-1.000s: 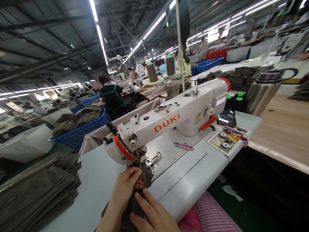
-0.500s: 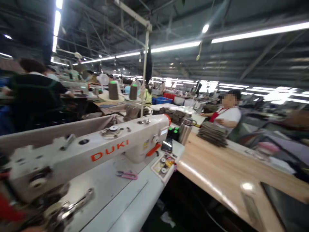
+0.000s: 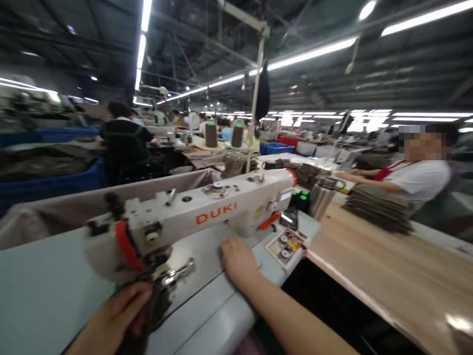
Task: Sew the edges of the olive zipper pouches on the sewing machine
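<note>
Beside the needle area of a white sewing machine (image 3: 218, 214), my left hand (image 3: 127, 308) pinches a piece of dark fabric (image 3: 157, 303). The fabric runs from under the presser foot toward the bottom of the view. Farther right, my right hand (image 3: 238, 259) rests on the machine bed with its fingers curled down, palm hidden. It covers the spot where pink thread snips lay, and the snips do not show now. A metal attachment (image 3: 181, 271) sits on the bed between my hands.
A small tray (image 3: 284, 249) of bobbins lies at the table's right end, near a phone (image 3: 289, 218) and a steel flask (image 3: 322, 197). On the wooden table (image 3: 377, 261) at right is a stack of dark fabric pieces (image 3: 377, 207). A co-worker (image 3: 417, 172) sits behind it.
The view has swung left, so the machine appears farther right. Both my hands now show clearly, the left on the fabric at the needle, the right over where the pink snips lay.
</note>
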`<control>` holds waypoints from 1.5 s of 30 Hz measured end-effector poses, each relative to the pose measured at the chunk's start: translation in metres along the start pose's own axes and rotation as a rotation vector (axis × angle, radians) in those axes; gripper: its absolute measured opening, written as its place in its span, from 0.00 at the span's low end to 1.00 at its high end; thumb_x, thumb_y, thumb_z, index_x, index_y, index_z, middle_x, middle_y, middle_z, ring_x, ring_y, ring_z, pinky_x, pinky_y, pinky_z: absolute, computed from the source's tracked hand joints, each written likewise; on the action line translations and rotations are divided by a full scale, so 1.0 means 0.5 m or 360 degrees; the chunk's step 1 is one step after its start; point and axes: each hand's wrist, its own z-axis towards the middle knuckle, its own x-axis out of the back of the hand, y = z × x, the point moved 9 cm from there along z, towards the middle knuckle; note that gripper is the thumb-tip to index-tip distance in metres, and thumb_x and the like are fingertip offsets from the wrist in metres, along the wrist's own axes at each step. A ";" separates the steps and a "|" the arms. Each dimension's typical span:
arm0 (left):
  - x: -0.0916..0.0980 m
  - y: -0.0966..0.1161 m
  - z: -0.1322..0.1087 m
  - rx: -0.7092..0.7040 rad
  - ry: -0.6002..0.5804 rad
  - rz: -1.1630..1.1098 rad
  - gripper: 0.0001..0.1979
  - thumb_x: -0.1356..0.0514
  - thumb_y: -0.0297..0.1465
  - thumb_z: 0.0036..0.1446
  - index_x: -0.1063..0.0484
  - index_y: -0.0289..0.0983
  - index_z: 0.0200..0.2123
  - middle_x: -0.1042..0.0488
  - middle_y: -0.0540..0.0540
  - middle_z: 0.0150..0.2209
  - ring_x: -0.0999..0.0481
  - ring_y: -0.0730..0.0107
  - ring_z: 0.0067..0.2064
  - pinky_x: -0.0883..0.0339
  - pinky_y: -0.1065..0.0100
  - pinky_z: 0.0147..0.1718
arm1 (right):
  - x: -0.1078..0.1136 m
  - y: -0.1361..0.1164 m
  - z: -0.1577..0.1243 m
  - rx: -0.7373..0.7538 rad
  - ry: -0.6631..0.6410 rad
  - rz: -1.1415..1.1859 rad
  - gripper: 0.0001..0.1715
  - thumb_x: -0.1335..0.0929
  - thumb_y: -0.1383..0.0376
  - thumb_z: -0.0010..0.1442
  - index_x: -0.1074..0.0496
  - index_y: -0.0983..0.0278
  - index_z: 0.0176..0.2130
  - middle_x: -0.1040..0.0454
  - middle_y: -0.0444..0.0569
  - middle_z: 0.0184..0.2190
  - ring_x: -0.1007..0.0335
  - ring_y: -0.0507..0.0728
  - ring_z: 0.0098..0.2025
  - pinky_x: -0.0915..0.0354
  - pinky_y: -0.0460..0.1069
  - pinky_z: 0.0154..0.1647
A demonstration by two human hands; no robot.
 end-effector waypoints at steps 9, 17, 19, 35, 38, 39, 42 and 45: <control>0.035 -0.049 -0.034 0.0151 0.0023 -0.0137 0.17 0.43 0.44 0.57 0.33 0.34 0.31 0.33 0.52 0.20 0.34 0.73 0.20 0.40 0.73 0.21 | -0.018 -0.130 -0.072 0.0094 -0.0122 0.0887 0.09 0.42 0.66 0.68 0.37 0.62 0.47 0.28 0.47 0.39 0.30 0.53 0.41 0.34 0.47 0.43; 0.034 -0.046 -0.040 0.0139 0.0012 -0.0242 0.18 0.43 0.44 0.58 0.34 0.34 0.30 0.34 0.52 0.19 0.35 0.75 0.19 0.42 0.75 0.20 | -0.060 -0.222 -0.060 0.0336 -0.0211 0.0825 0.15 0.35 0.69 0.63 0.31 0.55 0.49 0.28 0.45 0.41 0.30 0.56 0.43 0.35 0.49 0.44; 0.032 -0.047 -0.040 0.0148 0.0009 -0.0257 0.17 0.43 0.44 0.58 0.33 0.34 0.30 0.34 0.52 0.19 0.35 0.75 0.19 0.41 0.75 0.20 | -0.068 -0.225 -0.057 0.0353 -0.0209 0.0785 0.15 0.36 0.70 0.64 0.31 0.55 0.49 0.27 0.46 0.41 0.30 0.56 0.43 0.35 0.49 0.44; 0.030 -0.043 -0.045 0.0171 0.0034 -0.0263 0.16 0.43 0.41 0.59 0.34 0.34 0.27 0.34 0.52 0.19 0.35 0.75 0.19 0.41 0.76 0.18 | -0.076 -0.235 -0.067 0.0439 -0.0180 0.0577 0.12 0.38 0.67 0.66 0.31 0.58 0.48 0.27 0.48 0.38 0.31 0.58 0.39 0.37 0.50 0.39; 0.030 -0.039 -0.044 0.0176 0.0046 -0.0263 0.16 0.43 0.41 0.58 0.35 0.35 0.26 0.34 0.52 0.19 0.35 0.75 0.19 0.41 0.76 0.18 | -0.074 -0.234 -0.069 0.0450 -0.0156 0.0552 0.14 0.38 0.68 0.66 0.31 0.59 0.49 0.27 0.49 0.39 0.31 0.58 0.40 0.37 0.50 0.40; 0.029 -0.038 -0.044 0.0177 0.0050 -0.0262 0.16 0.43 0.41 0.58 0.35 0.35 0.26 0.34 0.52 0.19 0.36 0.75 0.19 0.41 0.76 0.18 | -0.073 -0.234 -0.070 0.0457 -0.0146 0.0542 0.14 0.39 0.68 0.66 0.31 0.59 0.50 0.27 0.49 0.39 0.31 0.58 0.40 0.37 0.49 0.40; 0.028 -0.034 -0.046 0.0180 0.0054 -0.0251 0.16 0.43 0.41 0.58 0.35 0.35 0.27 0.34 0.52 0.18 0.36 0.75 0.19 0.41 0.76 0.18 | -0.072 -0.233 -0.071 0.0471 -0.0125 0.0512 0.14 0.38 0.69 0.66 0.31 0.58 0.50 0.27 0.49 0.39 0.31 0.57 0.40 0.37 0.49 0.39; 0.027 -0.035 -0.048 0.0179 0.0062 -0.0229 0.16 0.44 0.41 0.58 0.35 0.35 0.27 0.35 0.52 0.18 0.36 0.75 0.19 0.42 0.76 0.18 | -0.074 -0.235 -0.069 0.0468 -0.0123 0.0496 0.14 0.38 0.68 0.66 0.31 0.58 0.49 0.27 0.48 0.38 0.31 0.58 0.39 0.37 0.50 0.38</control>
